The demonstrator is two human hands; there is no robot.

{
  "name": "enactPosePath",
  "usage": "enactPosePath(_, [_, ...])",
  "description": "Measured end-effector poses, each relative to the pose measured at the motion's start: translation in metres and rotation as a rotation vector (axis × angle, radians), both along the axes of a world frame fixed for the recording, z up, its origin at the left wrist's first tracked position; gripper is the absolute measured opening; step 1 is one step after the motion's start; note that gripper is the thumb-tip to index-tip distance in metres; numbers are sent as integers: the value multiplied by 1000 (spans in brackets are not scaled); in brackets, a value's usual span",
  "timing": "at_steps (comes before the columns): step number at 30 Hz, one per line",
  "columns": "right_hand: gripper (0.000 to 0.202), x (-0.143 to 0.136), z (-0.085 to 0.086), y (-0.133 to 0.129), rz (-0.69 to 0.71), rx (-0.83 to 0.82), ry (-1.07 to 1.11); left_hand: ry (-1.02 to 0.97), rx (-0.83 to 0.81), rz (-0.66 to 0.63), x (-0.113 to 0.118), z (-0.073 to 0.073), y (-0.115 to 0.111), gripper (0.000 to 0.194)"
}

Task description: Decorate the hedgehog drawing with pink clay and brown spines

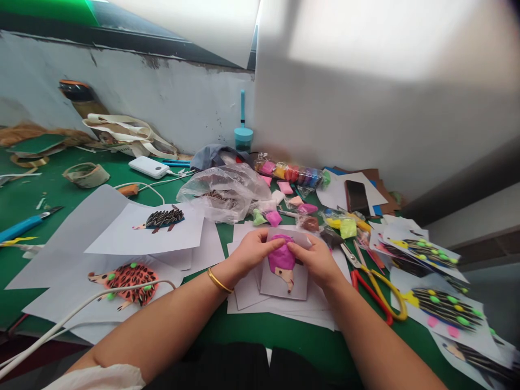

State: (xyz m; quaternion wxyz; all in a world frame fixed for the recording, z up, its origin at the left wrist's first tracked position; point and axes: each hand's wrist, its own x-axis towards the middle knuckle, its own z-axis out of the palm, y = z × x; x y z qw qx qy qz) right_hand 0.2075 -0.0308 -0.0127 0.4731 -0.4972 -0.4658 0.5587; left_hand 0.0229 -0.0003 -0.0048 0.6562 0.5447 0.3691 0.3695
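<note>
A small white paper card (268, 288) is held upright-ish between my hands over a stack of paper. On it is a hedgehog figure with a purple clay body (281, 254) and a beige clay face (283, 275), its snout pointing down. My left hand (254, 250) grips the card's left edge, thumb on the purple clay. My right hand (319, 261) grips the right edge, its thumb also touching the clay. Fingers behind the card are hidden. White sheets (244, 300) lie beneath.
Scissors with red and yellow handles (376, 292) lie right, near finished hedgehog cards (442, 309). Clay packets (274, 218) and a plastic bag of seeds (227, 189) sit behind. Left are two hedgehog pictures (136, 284), a white cable (87, 300) and a blue cutter (24, 225).
</note>
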Motion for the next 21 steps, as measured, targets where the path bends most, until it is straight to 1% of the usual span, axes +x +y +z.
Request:
enactPosePath(3, [44,2,-2,1,9,16,-7,20,-25,-30,-1,-2,1,38])
enactPosePath(8, [47,3,-3,2,100,37,-59,31,14,82,-3,-2,4,37])
enactPosePath(13, [41,2,0,1,96,75,-42,5,11,-6,-2,1,2,39])
enactPosePath(18, [39,1,4,-1,171,8,-57,38,34,68,-2,1,2,38])
enactPosePath(21, [35,0,7,-2,192,0,-73,35,27,21,-3,1,3,41])
